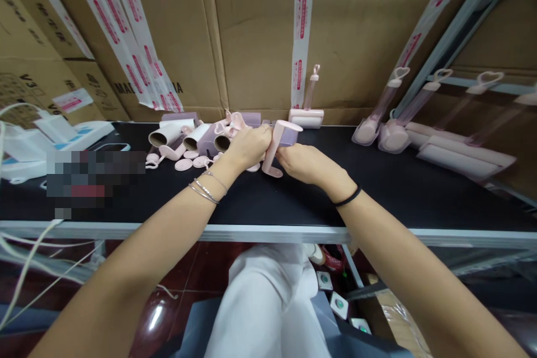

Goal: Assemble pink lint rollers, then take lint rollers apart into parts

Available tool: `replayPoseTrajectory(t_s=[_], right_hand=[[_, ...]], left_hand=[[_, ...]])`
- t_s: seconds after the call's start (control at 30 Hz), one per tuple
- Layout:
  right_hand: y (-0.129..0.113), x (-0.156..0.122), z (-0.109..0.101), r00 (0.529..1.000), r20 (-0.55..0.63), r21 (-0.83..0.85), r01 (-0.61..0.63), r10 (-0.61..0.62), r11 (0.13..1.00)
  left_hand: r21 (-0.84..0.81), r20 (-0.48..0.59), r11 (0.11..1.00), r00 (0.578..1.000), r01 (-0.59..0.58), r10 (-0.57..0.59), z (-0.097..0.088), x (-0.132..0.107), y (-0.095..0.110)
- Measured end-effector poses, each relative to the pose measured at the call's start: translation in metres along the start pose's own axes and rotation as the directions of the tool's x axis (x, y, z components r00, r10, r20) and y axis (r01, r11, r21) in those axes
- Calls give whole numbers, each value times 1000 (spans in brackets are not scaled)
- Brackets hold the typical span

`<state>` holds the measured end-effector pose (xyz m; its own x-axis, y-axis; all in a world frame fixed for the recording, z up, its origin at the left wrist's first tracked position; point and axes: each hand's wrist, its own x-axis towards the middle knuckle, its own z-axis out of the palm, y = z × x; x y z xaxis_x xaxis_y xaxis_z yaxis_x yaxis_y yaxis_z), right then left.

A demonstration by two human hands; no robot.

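A pink lint roller frame (272, 151) with rounded ends is held upright over the black tabletop, between my two hands. My left hand (250, 146) is closed at its left side, the fingertips partly hidden. Behind the frame shows a translucent purple piece (289, 136), perhaps a cover. My right hand (302, 164) is closed at the frame's right side, touching the purple piece; its fingertips are partly hidden too. Left of my hands lie white paper rolls (171, 133), pink round caps (183, 164) and pink handles with loops (151, 162).
One finished lint roller (307, 117) leans on the cardboard at the back. Several more lint rollers (394, 133) with heart-shaped loops stand on the right. White chargers on a power strip (90, 133) and a blurred-out item (90, 176) are on the left. The table's metal edge (272, 232) runs in front.
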<state>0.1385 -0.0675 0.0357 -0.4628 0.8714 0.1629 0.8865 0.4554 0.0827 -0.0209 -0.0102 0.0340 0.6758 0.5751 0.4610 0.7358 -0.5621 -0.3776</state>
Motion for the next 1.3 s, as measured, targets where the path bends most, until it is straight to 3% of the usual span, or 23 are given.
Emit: replayPoseTrajectory(t_s=[0.3, 1.3], right_hand=[[2, 1, -3, 998, 34, -26, 53, -52, 998], [1, 7, -23, 993, 118, -42, 11, -6, 999]], left_hand=[[35, 32, 999, 999, 31, -32, 2, -3, 4], [68, 98, 998, 995, 18, -24, 1, 2, 6]])
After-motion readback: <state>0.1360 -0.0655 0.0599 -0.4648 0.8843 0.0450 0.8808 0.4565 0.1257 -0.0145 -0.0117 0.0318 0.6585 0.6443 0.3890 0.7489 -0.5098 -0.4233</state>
